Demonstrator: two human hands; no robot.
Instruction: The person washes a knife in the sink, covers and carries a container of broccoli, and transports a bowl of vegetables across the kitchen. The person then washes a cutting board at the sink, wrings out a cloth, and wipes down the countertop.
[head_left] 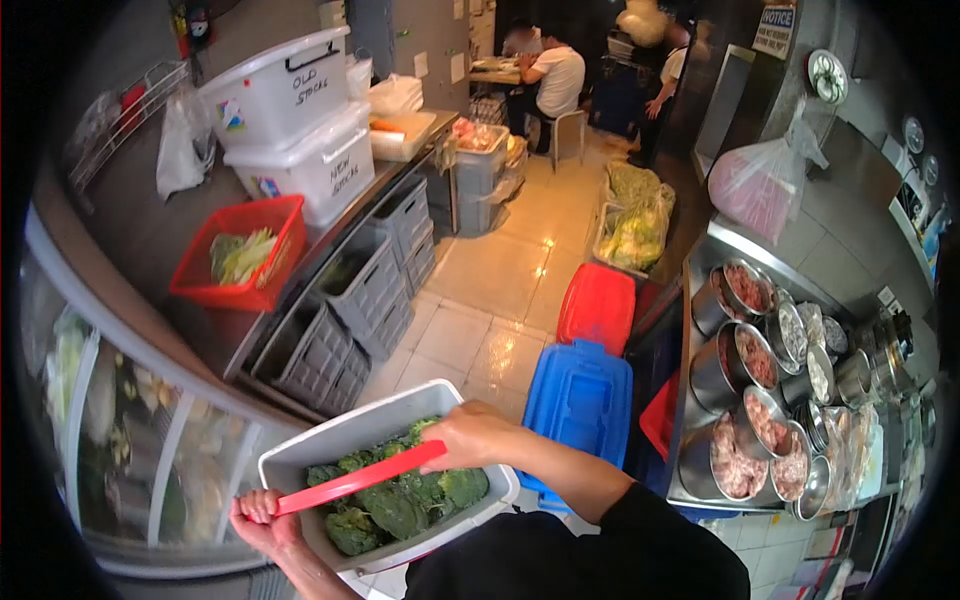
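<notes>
A grey-white rectangular bin [280, 462] with dark green broccoli [392, 508] inside is in front of my body, at the bottom centre. A red strip-like bar [355, 482], perhaps a handle, crosses above the broccoli. My left hand [262, 518] is closed round the bar's lower left end, beside the bin's left corner. Over the bin's right part, my right hand [462, 437] is closed at the bar's other end, its fingers partly hidden.
Left, a counter holds a red basket [275, 285] and lidded white tubs [290, 90], with grey crates [365, 280] below. Blue [577, 410] and red [597, 305] lids are ahead. Metal pots of meat [740, 470] stand right. People sit and stand farther back.
</notes>
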